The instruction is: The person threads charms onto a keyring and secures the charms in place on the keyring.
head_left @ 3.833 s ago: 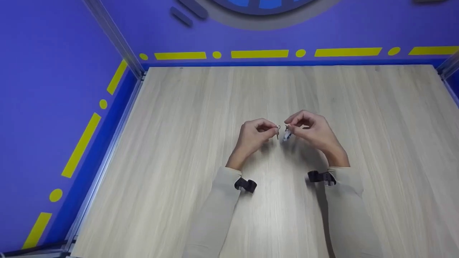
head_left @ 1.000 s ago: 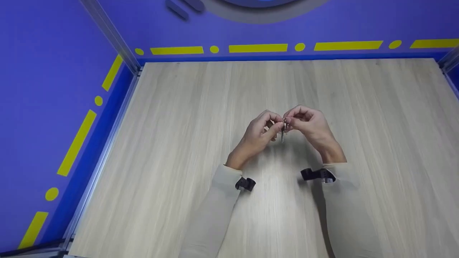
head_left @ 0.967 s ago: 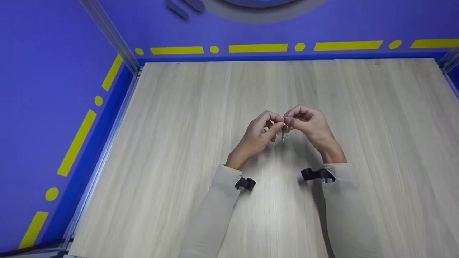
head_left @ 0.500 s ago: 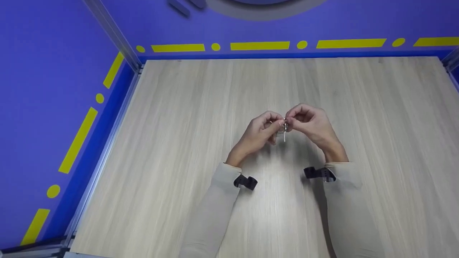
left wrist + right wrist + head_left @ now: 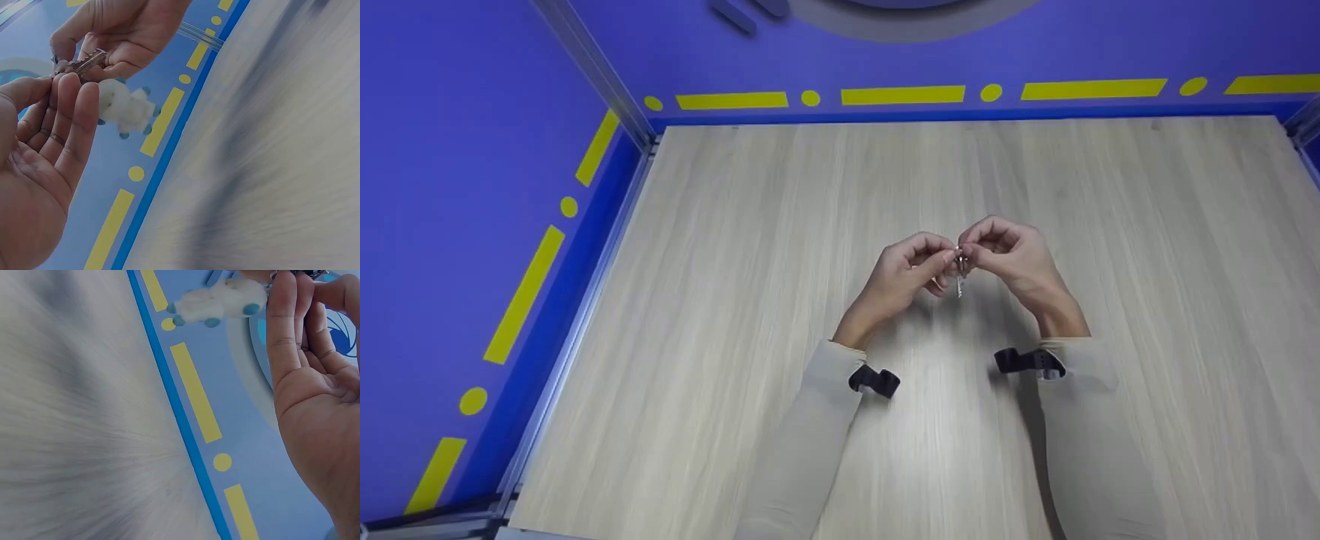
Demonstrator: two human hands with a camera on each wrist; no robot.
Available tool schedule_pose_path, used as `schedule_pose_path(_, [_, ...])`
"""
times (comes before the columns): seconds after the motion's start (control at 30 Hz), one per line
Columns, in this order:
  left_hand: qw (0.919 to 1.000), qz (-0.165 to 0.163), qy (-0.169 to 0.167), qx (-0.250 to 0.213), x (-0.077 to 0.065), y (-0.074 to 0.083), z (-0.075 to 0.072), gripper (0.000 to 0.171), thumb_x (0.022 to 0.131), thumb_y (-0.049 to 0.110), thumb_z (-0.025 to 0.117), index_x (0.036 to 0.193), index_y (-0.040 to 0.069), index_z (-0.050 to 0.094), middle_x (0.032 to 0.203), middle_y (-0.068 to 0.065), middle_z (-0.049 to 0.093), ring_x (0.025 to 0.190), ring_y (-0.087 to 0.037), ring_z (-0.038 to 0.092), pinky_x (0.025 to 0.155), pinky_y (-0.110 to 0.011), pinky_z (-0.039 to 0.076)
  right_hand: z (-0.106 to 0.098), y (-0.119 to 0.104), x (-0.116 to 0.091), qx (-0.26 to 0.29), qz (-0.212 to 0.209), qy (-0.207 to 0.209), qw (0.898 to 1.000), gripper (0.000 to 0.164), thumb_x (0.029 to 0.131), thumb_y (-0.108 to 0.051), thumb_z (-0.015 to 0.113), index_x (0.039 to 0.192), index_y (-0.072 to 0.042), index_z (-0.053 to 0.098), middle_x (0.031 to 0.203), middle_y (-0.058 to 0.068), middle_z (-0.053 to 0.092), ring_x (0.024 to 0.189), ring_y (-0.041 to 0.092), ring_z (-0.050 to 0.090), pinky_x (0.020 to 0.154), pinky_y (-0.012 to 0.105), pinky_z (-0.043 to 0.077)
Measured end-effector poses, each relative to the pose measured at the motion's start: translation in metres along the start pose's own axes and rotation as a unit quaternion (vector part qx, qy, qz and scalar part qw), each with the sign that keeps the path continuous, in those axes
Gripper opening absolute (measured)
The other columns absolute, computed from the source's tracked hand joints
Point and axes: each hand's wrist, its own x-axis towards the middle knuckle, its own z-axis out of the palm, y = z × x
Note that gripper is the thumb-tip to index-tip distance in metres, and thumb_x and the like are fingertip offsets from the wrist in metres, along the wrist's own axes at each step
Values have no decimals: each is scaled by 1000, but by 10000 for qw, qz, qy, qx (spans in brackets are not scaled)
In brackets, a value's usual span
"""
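Note:
Both hands meet above the table. My left hand (image 5: 898,276) pinches a small metal key (image 5: 959,286) between thumb and fingertips, and its toothed blade hangs down. My right hand (image 5: 1016,262) pinches the metal ring end of a keychain right against it; the fingertips largely hide the ring. From the keychain dangles a white toy figure charm (image 5: 128,107) with teal tips, seen below the fingers in the left wrist view. The right wrist view has the same charm (image 5: 219,302) beside the right fingers (image 5: 282,332).
A light wood-grain table (image 5: 750,225) lies under the hands. Blue-purple panels (image 5: 472,150) with yellow stripes stand along its back and left, joined by a metal corner post (image 5: 592,71). Each wrist carries a black strap device (image 5: 874,380).
The hands, apart at first with the key in the left and the keychain in the right, have come together. Over the last second the fingertips and key shift slightly right.

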Motion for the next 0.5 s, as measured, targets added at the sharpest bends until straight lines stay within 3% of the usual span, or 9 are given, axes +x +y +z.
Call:
schedule_pose_path(0.3, [10000,81,-3,54,0,1,1,16,108,6,62,115,-8,65,91,-2,68,74,-12,65,67,-28,59,-1,-1,-1,80,-68,-52,9999,5,94,10,71,92,9,68,91,9,71,76,11,68,71,22,56])
schedule_pose_path(0.5, [9976,443,40,523,1,-1,4,15,108,2,59,115,-11,63,91,-3,66,73,-10,65,65,-30,60,0,-1,0,65,-1,72,10000,5,94,10,72,91,11,67,92,14,71,76,14,68,72,23,57])
